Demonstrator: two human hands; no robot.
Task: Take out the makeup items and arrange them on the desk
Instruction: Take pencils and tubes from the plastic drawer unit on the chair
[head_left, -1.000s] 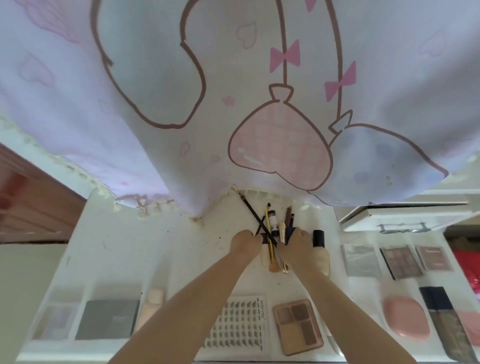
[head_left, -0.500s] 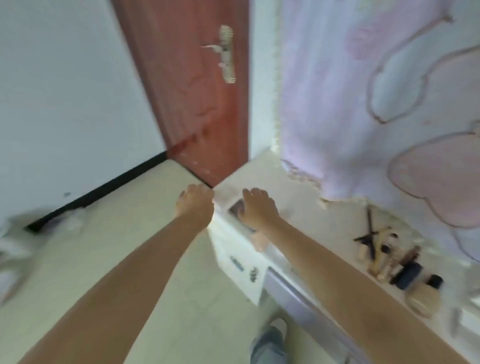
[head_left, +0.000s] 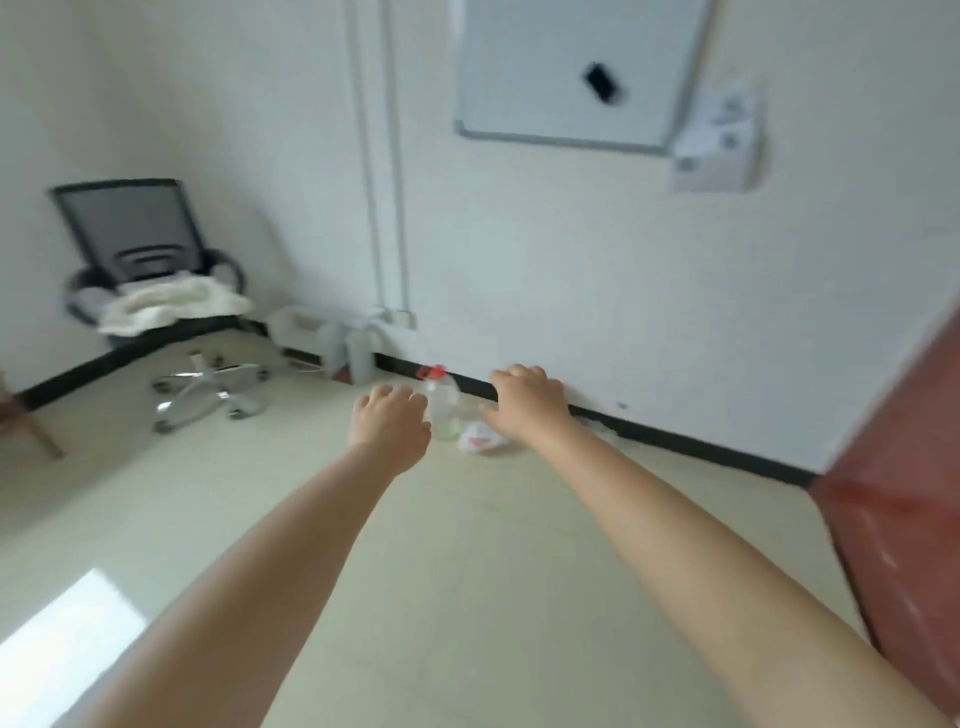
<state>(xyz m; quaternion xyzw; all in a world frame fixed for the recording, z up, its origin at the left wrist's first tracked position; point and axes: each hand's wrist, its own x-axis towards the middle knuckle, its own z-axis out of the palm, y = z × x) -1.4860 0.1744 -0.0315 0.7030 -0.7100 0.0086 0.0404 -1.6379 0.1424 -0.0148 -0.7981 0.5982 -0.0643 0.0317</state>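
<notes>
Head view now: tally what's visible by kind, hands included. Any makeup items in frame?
Hands: 2, left hand and right hand, both empty
Office chair: 1
Whiteboard: 1
Clear bottle with red cap: 1
Crumpled wrapper: 1
Makeup items: 0
Total: 6

Two bare hands reach out over the floor: the left hand (head_left: 390, 422) at about eleven o'clock of centre, the right hand (head_left: 524, 397) at one o'clock, neither holding anything. One clear bottle (head_left: 444, 405) with a red cap stands between them. One office chair (head_left: 150, 291) sits at nine o'clock. One whiteboard (head_left: 571, 73) hangs at twelve o'clock, with one dark object (head_left: 602, 83) on it. One reddish door (head_left: 904, 519) shows at three o'clock.
</notes>
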